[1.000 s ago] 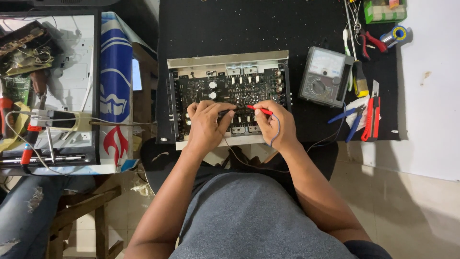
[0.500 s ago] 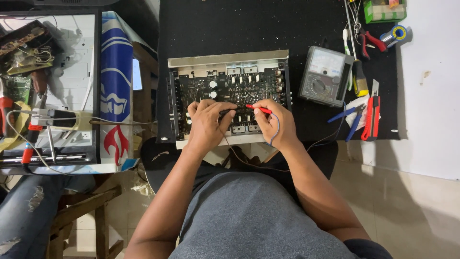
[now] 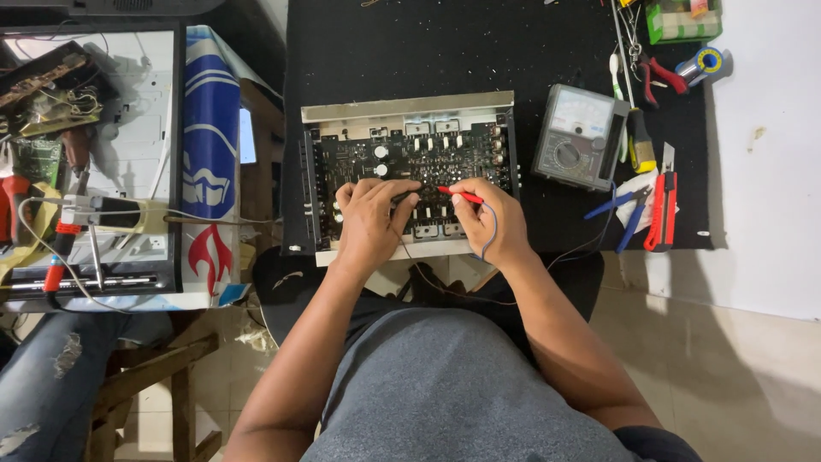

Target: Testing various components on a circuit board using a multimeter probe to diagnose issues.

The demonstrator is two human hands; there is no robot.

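An open metal chassis with a dark circuit board [image 3: 410, 154] lies on a black mat [image 3: 479, 51] in front of me. My left hand [image 3: 369, 218] rests on the board's near part and grips a black test probe [image 3: 402, 197] pointed right. My right hand [image 3: 489, 218] pinches a red test probe [image 3: 457, 193] whose tip points left onto the board, close to the black one. Thin leads run from both hands down over the board's front edge.
A grey analogue multimeter [image 3: 579, 137] sits right of the chassis. Pliers, cutters, a red utility knife [image 3: 663, 201] and a solder reel [image 3: 708, 62] lie further right. At left stand a blue-and-white box [image 3: 208, 162] and a cluttered tray; a person's jeans-clad leg [image 3: 43, 385] is at lower left.
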